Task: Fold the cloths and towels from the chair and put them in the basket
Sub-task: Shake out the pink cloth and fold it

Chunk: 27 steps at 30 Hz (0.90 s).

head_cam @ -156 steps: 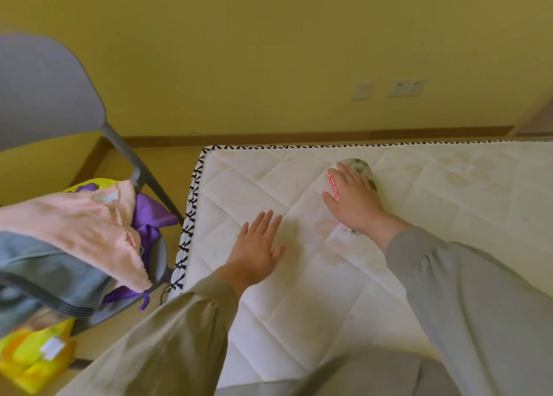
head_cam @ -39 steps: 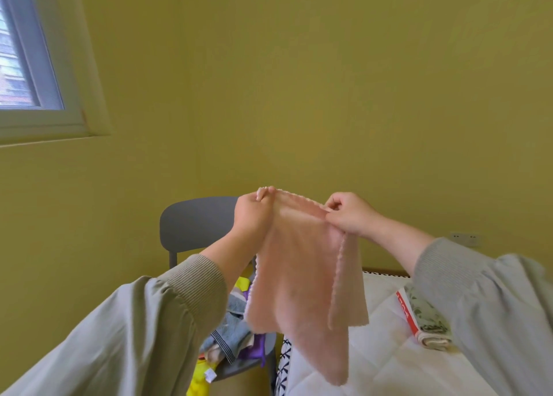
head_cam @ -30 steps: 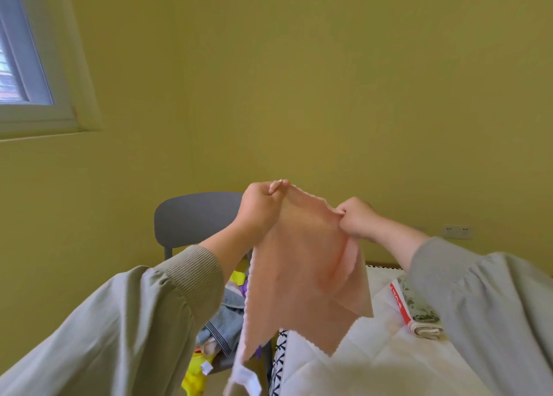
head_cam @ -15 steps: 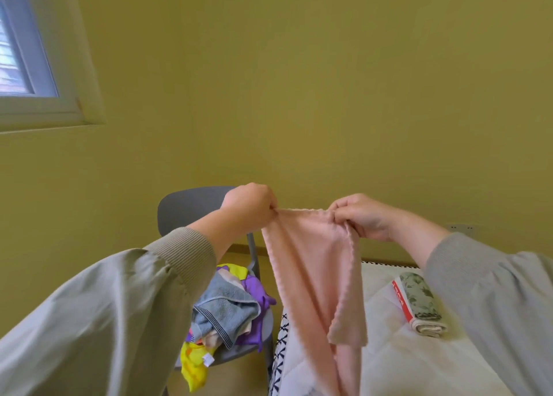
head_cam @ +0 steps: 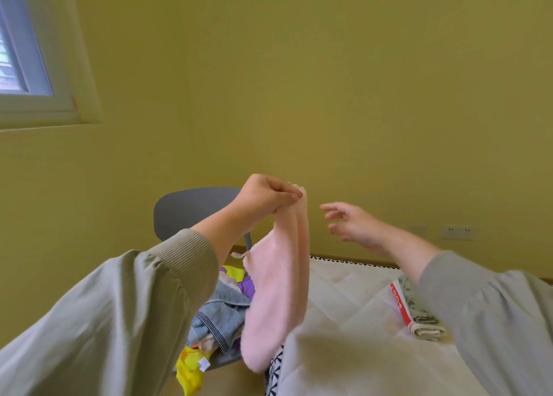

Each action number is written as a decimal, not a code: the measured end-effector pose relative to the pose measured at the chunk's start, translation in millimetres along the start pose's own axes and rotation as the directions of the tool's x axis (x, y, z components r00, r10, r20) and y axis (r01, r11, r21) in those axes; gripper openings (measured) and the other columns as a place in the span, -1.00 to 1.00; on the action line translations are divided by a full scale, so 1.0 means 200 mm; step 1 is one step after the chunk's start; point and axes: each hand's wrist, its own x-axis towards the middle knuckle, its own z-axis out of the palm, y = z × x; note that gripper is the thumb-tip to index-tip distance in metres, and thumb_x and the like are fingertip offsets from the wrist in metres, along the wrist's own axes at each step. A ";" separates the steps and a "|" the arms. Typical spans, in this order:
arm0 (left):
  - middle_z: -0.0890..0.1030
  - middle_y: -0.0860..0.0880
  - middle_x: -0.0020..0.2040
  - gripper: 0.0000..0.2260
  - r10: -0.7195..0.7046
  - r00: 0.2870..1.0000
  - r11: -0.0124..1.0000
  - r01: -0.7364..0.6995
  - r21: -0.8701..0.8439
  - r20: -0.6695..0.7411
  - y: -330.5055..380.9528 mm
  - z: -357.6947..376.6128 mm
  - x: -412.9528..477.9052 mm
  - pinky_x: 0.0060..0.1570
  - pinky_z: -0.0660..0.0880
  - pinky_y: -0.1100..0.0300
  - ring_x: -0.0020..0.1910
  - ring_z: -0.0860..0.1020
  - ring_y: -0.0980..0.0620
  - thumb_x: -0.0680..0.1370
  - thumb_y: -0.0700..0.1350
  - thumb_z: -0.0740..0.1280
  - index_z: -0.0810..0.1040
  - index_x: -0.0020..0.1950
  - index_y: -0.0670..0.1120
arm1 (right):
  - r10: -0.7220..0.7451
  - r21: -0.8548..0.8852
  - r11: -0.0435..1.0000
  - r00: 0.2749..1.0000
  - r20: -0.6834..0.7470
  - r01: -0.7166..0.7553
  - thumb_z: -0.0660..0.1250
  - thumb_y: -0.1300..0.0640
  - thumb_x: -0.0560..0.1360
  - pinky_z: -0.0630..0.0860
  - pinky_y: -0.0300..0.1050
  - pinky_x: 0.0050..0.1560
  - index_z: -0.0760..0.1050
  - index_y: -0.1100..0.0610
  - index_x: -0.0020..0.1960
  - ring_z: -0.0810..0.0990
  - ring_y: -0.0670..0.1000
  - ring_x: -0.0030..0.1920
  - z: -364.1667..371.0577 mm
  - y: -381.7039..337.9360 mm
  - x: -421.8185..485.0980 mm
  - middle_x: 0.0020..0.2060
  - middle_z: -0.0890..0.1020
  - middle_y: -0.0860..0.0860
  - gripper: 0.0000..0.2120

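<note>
Above chair [head_cam: 191, 213] | left hand [head_cam: 263, 198] pinches pink towel [head_cam: 278, 291] | right hand [head_cam: 356, 225] spread, empty | red label [head_cam: 399, 306] unreadable

My right hand [head_cam: 351, 225] has let go of the pink cloth [head_cam: 276, 291] and now hangs open just beside it. My left hand [head_cam: 263, 196] alone pinches both top corners, so the cloth hangs doubled into 1 narrow strip.

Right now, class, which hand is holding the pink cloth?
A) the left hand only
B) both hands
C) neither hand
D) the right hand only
A: the left hand pinches the top of the pink cloth, while the right hand is apart from it with fingers spread, holding nothing.
</note>
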 end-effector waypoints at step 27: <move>0.62 0.15 -0.15 -0.52 -0.010 0.870 0.998 0.042 0.053 -0.492 -0.11 -0.17 -0.01 0.04 0.52 0.18 -0.01 0.57 0.08 0.36 -0.41 0.07 0.66 -0.21 0.06 | 0.148 -0.406 0.904 0.989 0.000 -0.135 0.27 0.32 0.43 0.46 -0.29 -0.26 0.58 0.13 -0.26 0.51 -0.09 -0.35 -0.05 0.12 0.00 -0.36 0.59 0.02 -0.83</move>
